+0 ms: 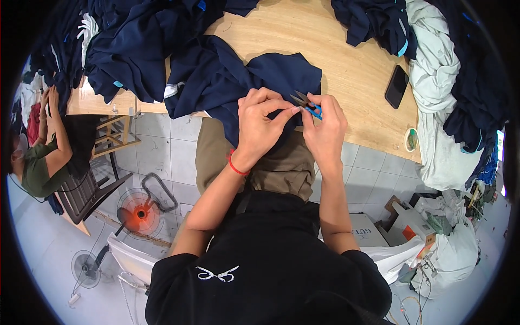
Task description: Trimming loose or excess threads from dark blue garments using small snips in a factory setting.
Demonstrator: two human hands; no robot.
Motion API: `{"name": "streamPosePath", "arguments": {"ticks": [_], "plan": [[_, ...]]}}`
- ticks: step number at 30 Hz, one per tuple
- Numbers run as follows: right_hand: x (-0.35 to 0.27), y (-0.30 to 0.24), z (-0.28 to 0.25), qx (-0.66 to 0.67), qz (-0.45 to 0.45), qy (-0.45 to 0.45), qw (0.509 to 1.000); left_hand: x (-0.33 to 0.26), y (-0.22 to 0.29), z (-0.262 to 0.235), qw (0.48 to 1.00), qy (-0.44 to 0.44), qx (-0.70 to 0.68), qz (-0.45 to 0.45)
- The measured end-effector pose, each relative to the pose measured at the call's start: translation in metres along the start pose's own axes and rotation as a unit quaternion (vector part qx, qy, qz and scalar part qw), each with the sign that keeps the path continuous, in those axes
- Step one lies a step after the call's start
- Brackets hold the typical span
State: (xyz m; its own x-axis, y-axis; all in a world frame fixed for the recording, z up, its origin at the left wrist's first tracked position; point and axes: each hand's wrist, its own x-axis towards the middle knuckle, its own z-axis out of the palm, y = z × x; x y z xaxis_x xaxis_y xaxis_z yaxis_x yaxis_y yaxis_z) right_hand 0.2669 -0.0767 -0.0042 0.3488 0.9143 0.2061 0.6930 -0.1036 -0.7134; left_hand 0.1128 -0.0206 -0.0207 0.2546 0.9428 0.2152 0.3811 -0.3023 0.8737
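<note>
Wooden surface (pixel 346 70) lay under and beyond both hands, edge running just below them. Navy garment (pixel 227 81) draped over that edge, spread out to the left of the hands and hanging down between them toward the lap. More dark blue clothing (pixel 130 43) was heaped further left and beyond. Another dark pile (pixel 374 21) sat beyond the right hand, with pale green fabric (pixel 439 81) bunched well off to the right. Black phone (pixel 396 86) lay flat on the surface right of the right hand, apart from it; a small round tape roll (pixel 411 140) sat near the surface edge, further right and lower. Floor fan (pixel 141 214) stood on the tiles below the left forearm. Another person (pixel 43 157) sat far left.

Left hand (pixel 261 122) was curled, thumb and fingers pinching a fold of the navy garment, red band on the wrist. Right hand (pixel 325 127) was closed around blue-handled thread snips (pixel 306 103), blades pointing up-left, just above the pinched fold. Hands nearly touched at the fingertips. Both forearms rose from the lower edge, elbows bent, the hands meeting over the surface edge.
</note>
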Motion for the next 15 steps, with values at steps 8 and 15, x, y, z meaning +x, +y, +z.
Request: {"name": "streamPosePath", "arguments": {"ticks": [8, 15], "plan": [[0.0012, -0.0018, 0.0029, -0.008, 0.000, 0.018, 1.000, -0.0016, -0.0055, -0.0017, 1.000, 0.005, 0.011, -0.004], [0.0033, 0.0039, 0.0032, 0.003, 0.003, 0.081, 0.997, 0.0017, -0.0029, 0.0032, 0.999, 0.026, 0.027, 0.032]]}}
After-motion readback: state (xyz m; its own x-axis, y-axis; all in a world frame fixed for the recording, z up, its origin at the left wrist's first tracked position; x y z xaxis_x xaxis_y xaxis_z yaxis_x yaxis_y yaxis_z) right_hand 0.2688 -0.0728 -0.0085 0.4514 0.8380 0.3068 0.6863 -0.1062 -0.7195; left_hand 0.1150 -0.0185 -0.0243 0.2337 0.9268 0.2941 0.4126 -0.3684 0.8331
